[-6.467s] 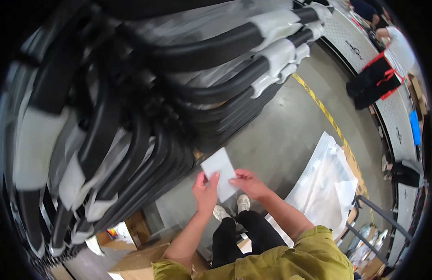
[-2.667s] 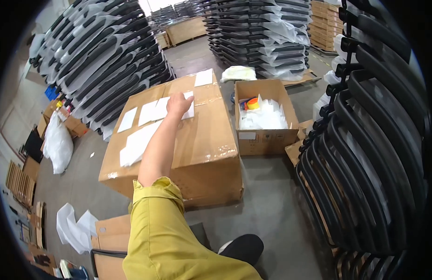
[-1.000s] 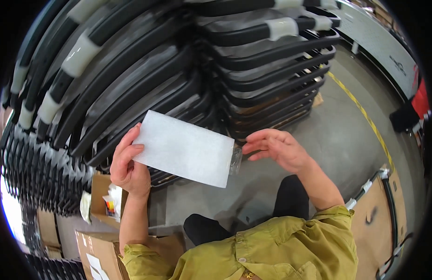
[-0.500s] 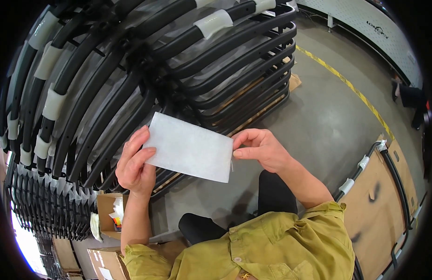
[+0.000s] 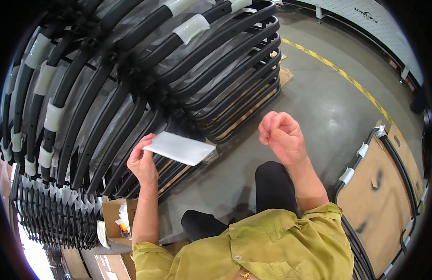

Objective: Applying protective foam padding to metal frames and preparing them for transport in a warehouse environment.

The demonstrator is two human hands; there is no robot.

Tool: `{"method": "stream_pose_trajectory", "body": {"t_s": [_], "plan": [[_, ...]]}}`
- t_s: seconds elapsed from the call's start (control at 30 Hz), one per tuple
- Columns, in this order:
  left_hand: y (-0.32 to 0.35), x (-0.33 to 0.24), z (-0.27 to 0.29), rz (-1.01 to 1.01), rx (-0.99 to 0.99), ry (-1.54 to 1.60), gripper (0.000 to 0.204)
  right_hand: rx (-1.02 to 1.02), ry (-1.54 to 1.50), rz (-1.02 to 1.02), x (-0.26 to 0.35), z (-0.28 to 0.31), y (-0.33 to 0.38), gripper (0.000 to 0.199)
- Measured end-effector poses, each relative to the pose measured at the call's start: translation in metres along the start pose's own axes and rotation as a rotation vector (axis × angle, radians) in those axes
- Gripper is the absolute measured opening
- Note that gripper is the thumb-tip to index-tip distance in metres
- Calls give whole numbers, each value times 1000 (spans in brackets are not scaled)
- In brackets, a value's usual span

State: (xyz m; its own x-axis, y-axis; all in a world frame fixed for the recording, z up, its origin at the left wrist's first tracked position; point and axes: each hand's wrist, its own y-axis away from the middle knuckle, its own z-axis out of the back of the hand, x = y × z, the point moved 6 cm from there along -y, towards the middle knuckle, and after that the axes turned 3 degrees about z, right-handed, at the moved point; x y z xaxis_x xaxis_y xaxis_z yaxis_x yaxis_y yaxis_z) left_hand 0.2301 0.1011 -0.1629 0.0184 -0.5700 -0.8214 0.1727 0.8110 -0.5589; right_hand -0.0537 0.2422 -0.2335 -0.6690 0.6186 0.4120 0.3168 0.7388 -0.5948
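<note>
A white, soft-looking foam sheet [image 5: 179, 148] hangs in front of me, tilted so that it shows more edge-on. My left hand [image 5: 143, 164] pinches its left end between thumb and fingers. To the right of the sheet and apart from it, my right hand [image 5: 285, 136] is raised with its fingers curled together. What lies in those fingers, if anything, cannot be made out. Just beyond the sheet rises a stack of bent black metal tube frames [image 5: 227, 60], with white foam wraps [image 5: 191, 29] around some of the tubes.
At the lower left stands an open cardboard box [image 5: 114, 223] with small items inside. On the right, a black tube frame [image 5: 408, 186] lies over a brown cardboard sheet [image 5: 376, 200]. Yellow floor tape [image 5: 339, 71] curves past a long pale machine [image 5: 365, 29] at the far right.
My right hand has let go of the sheet's right end and moved right and up. The sheet, still in my left hand, has tipped flatter and looks narrower. The view has shifted slightly.
</note>
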Motion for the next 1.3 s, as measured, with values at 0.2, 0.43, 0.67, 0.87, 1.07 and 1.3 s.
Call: {"method": "stream_pose_trajectory", "body": {"t_s": [0.2,0.43,0.67,0.87,1.07,1.3], "plan": [[10,-61,-22,-464,-20,-357,15,-101,101,-586,-49,1,25,35],[47,-65,-46,-777,9,-673,25,-214,-236,-598,-91,-48,31,31],[73,-42,-50,-767,349,-875,17,-211,-149,-638,-103,-15,25,27],[76,-22,-63,-773,397,-864,19,-467,-146,-640,-121,-11,32,29],[33,32,-63,321,576,-475,49,-255,285,-775,-130,9,28,26],[49,84,-88,1158,675,237,27,-138,602,-723,-123,12,7,20]]}}
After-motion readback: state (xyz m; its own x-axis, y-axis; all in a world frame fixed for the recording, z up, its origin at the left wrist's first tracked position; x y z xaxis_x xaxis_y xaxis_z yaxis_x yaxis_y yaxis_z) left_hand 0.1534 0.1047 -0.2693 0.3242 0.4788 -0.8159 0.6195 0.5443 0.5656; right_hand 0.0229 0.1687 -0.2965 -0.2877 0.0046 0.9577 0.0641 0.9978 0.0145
